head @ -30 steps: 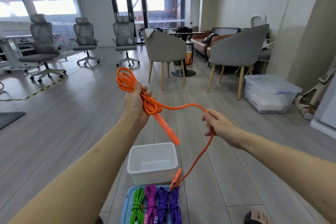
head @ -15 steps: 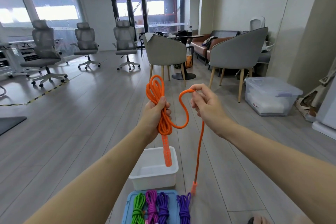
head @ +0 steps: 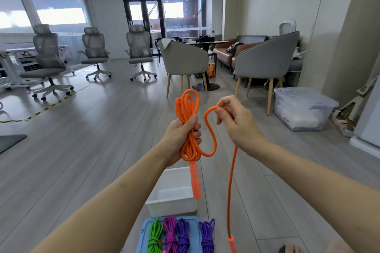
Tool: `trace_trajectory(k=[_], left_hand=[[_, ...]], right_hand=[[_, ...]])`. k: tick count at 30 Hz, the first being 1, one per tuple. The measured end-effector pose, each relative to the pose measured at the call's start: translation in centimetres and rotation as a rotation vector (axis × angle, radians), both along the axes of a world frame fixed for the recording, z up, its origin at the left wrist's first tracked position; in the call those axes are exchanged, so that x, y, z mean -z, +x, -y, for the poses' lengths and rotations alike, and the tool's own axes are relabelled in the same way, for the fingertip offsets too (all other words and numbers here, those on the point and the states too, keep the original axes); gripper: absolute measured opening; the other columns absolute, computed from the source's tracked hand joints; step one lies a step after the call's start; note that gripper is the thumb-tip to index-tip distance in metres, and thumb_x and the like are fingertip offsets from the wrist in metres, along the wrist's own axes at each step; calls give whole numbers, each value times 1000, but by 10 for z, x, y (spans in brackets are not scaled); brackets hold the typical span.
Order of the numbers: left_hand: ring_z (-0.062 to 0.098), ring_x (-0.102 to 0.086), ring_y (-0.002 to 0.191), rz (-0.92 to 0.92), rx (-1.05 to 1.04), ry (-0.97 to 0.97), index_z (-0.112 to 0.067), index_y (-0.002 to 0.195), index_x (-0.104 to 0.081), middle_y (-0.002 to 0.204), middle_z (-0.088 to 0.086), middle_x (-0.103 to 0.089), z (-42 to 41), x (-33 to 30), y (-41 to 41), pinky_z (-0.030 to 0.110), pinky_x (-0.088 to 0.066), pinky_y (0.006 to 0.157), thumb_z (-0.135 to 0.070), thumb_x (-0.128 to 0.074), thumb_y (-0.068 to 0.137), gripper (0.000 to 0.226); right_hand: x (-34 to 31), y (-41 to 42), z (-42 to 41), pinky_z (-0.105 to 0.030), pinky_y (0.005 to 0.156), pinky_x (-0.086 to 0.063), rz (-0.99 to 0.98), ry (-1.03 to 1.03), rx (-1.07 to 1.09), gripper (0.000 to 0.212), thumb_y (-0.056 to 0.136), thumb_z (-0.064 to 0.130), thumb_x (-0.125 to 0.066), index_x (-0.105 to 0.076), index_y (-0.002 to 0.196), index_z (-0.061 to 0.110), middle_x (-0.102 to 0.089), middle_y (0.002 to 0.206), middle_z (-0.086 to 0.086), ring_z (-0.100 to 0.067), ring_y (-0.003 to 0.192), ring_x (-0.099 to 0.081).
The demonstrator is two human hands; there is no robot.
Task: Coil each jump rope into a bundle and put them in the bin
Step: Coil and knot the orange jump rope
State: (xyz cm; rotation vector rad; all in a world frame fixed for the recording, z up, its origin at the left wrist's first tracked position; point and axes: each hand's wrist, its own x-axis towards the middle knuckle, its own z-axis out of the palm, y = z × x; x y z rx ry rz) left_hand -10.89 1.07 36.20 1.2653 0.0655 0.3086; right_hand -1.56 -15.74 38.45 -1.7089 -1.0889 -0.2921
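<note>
A: White bin (head: 171, 201) sits on the floor below the hands, bundled ropes (head: 181, 236) just beside it.
B: Left hand (head: 182, 137) clenches the orange rope (head: 188, 121) coils; right hand (head: 234, 121) pinches a loop, tail hanging down.

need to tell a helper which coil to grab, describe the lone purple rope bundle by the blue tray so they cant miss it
Start at the white plastic bin on the wood floor, then drop to the light blue tray just nearer the camera. The deep purple coiled rope bundle lies at the tray's right edge, set apart by a gap from the green, magenta and purple bundles packed together.
</note>
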Motion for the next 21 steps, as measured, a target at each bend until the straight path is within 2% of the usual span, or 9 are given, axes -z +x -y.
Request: trace_trajectory(k=[2, 4, 6, 8, 12, 15, 17, 19, 21], left_hand=[[17, -63, 74, 19, -13, -15, -8, 101, -57, 86, 6, -64, 0, 0, 0, 34, -56, 73, -28, -58, 103, 20], [24, -72, 92, 22, -24, -20, -3, 107, -60, 99, 12, -71, -1, 0, -1, 41, -60, 84, -27, -55, 103, 24], [33, -70, 113, 19, 15, -10, -2, 116, -56, 118, 21, -71, -2, 1, -3, 51, -56, 98, -26, -53, 105, 27], [36, -66, 120, 13, 67, 13, -4, 122, -51, 126, 24, -68, 0, 0, -5, 52, -53, 103, -26, -49, 106, 28], [42, -68, 116, -31, 118, 25, -4, 129, -47, 120, 25, -70, 4, 1, -6, 53, -54, 101, -28, -47, 107, 32], [46, -67, 113, -54, 172, 14, -5, 123, -53, 109, 22, -71, 6, 5, -5, 62, -48, 105, -30, -50, 106, 30], [40, -71, 99, -65, 219, -1, -4, 113, -59, 97, 17, -70, 9, 7, -4, 62, -50, 102, -29, -54, 104, 28], [26, -68, 78, -74, 275, -36, -8, 106, -58, 86, 10, -63, 11, 8, -3, 54, -56, 92, -29, -58, 102, 22], [14, -54, 64, -100, 316, -37, -13, 103, -52, 80, 4, -56, 11, 8, -2, 39, -57, 75, -32, -62, 99, 23]], right_hand=[[2, 1, 1, -16, 69, -48, 34, -28, 11, 8, 107, 23, -51, -58, 109, 19, -63, 81, 4, -7, 78, -61], [5, 2, 2, -18, 68, -48, 45, -41, 27, 9, 106, 25, -53, -60, 108, 20, -61, 84, 9, -6, 80, -59], [8, 5, 2, -19, 68, -44, 70, -49, 51, 10, 105, 27, -55, -63, 106, 20, -59, 86, 12, -3, 79, -56], [10, 8, 2, -20, 72, -43, 114, -56, 78, 10, 104, 28, -57, -64, 105, 21, -58, 90, 12, -4, 83, -55], [15, 12, 1, -29, 73, -51, 171, -66, 118, 10, 101, 30, -61, -67, 104, 23, -57, 95, 7, -8, 88, -56], [17, 15, 1, -35, 73, -56, 189, -61, 153, 14, 100, 35, -60, -68, 104, 24, -57, 96, 8, -8, 87, -58], [18, 16, 2, -37, 72, -56, 203, -55, 153, 17, 101, 38, -58, -67, 105, 25, -58, 95, 8, -8, 86, -58], [19, 16, 4, -37, 71, -55, 218, -56, 128, 17, 101, 41, -57, -66, 105, 27, -60, 92, 12, -7, 85, -59], [20, 16, 6, -33, 66, -52, 224, -81, 132, 17, 100, 44, -58, -65, 103, 29, -60, 84, 15, -5, 78, -59]])
